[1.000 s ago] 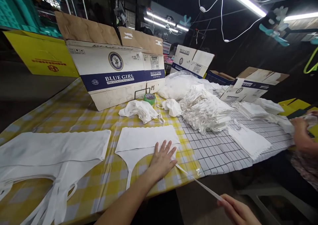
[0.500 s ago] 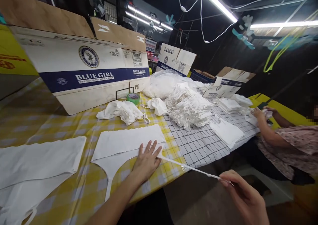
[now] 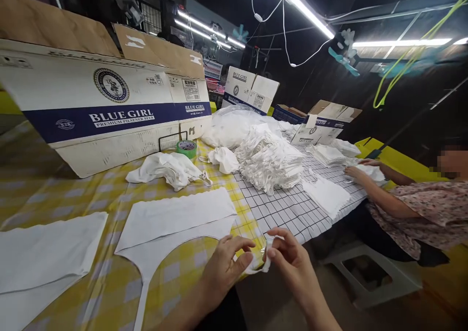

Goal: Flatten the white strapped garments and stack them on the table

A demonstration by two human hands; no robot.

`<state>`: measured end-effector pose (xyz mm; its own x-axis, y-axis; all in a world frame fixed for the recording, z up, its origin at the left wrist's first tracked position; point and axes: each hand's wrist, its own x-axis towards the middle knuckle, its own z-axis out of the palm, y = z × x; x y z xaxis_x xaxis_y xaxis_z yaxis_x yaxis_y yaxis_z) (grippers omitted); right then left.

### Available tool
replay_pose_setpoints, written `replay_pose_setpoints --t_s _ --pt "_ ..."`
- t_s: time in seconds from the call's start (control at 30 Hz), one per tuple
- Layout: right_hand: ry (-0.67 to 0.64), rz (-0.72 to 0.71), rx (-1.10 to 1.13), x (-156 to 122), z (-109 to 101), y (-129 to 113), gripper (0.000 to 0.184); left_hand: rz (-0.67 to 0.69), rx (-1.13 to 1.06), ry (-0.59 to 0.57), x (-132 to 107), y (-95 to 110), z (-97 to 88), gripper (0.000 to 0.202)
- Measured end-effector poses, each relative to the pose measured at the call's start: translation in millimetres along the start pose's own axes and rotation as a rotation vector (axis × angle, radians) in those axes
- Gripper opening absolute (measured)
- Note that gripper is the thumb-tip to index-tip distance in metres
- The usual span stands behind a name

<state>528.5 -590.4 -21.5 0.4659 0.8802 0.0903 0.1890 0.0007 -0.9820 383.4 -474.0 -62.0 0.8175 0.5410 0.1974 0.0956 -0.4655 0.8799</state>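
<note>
A white camisole-like garment (image 3: 175,223) lies folded flat on the yellow checked cloth, one strap trailing toward the table's front edge. Its other strap (image 3: 261,270) loops past the table edge between my hands. My right hand (image 3: 296,267) pinches this strap near its end. My left hand (image 3: 226,265) is close by at the garment's right corner, fingers bent, with a gap between thumb and forefinger. The strap passes by the left thumb; whether they touch is hard to see. Another folded white garment (image 3: 47,258) lies at the left.
Behind are a large carton (image 3: 120,121), green tape (image 3: 186,148), a crumpled white garment (image 3: 168,169) and a heaped pile of white garments (image 3: 270,158). A co-worker's hands (image 3: 360,172) handle white cloth at the right. A stool (image 3: 373,272) stands below.
My left hand has lifted off the garment and moved toward the right hand. The right hand has come in leftward, and the strap, stretched taut before, now hangs slack. The view has shifted slightly.
</note>
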Motion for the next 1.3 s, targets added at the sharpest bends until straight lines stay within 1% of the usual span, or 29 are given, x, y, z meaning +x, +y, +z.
replay_pose_setpoints --t_s 0.07,0.13,0.23,0.3,0.37,0.4,0.53,0.6,0.7,0.8,0.87,0.9,0.93,1.0,1.07,1.1,1.17,1.23,1.3 --pt "-0.045 -0.016 -0.03 4.9 10.8 3.8 0.03 -0.062 -0.224 0.022 0.2 13.7 0.6 0.032" --pt "-0.102 -0.021 -0.07 7.9 19.3 7.9 0.023 -0.086 -0.372 0.047 1.0 17.9 -0.2 0.03" --pt "-0.186 -0.038 -0.13 9.8 27.8 12.2 0.016 -0.118 -0.454 0.077 1.1 12.7 -3.6 0.027" --pt "-0.224 -0.082 -0.18 10.6 31.1 14.4 0.014 -0.161 -0.477 0.094 0.8 5.6 -6.2 0.027" --pt "-0.249 -0.161 -0.258 12.5 33.0 18.5 0.01 -0.212 -0.522 0.099 1.1 -2.1 -8.5 0.027" --pt "-0.257 -0.224 -0.315 14.2 33.6 21.9 0.009 -0.241 -0.548 0.105 1.6 -5.9 -9.3 0.027" --pt "-0.249 -0.508 -0.581 26.8 37.1 41.8 0.026 -0.352 -0.642 0.104 5.4 -18.5 -10.3 0.029" --pt "-0.224 -0.587 -0.654 34.5 40.6 51.5 0.031 -0.376 -0.675 0.097 7.1 -23.8 -9.9 0.029" --pt "-0.209 -0.66 -0.679 42.9 47.5 61.4 0.03 -0.403 -0.671 0.094 8.1 -31.4 -10.1 0.028" --pt "-0.198 -0.666 -0.614 47.8 55.3 68.4 0.029 -0.444 -0.601 0.071 9.0 -38.5 -12.9 0.028" --pt "-0.147 -0.606 -0.524 51.8 60.4 72.7 0.027 -0.456 -0.514 0.043 11.5 -43.1 -17.3 0.03" --pt "-0.113 -0.558 -0.469 54.7 62.8 74.4 0.025 -0.441 -0.434 0.045 13.5 -45.7 -20.7 0.03" --pt "-0.08 -0.497 -0.412 58.3 65.1 75.6 0.023 -0.412 -0.317 0.07 16.0 -48.7 -24.9 0.028" --pt "-0.034 -0.351 -0.294 68.0 69.6 76.6 0.02 -0.31 0.014 0.173 22.0 -56.1 -35.3 0.022" --pt "-0.021 -0.212 -0.189 79.9 74.1 76.8 0.02 -0.206 0.353 0.264 28.1 -65.1 -47.0 0.028" --pt "-0.024 -0.161 -0.146 86.2 76.4 77.1 0.02 -0.177 0.481 0.265 30.7 -69.7 -52.6 0.031" --pt "-0.03 -0.105 -0.083 98.0 81.3 79.0 0.018 -0.152 0.634 0.196 34.7 -78.4 -61.5 0.028" --pt "-0.045 -0.08 -0.042 107.6 86.3 82.4 0.014 -0.135 0.706 0.118 36.7 -85.5 -66.5 0.017" --pt "-0.081 -0.067 -0.031 114.5 91.0 86.5 0.01 -0.1 0.739 0.085 36.6 -90.9 -67.5 0.01"
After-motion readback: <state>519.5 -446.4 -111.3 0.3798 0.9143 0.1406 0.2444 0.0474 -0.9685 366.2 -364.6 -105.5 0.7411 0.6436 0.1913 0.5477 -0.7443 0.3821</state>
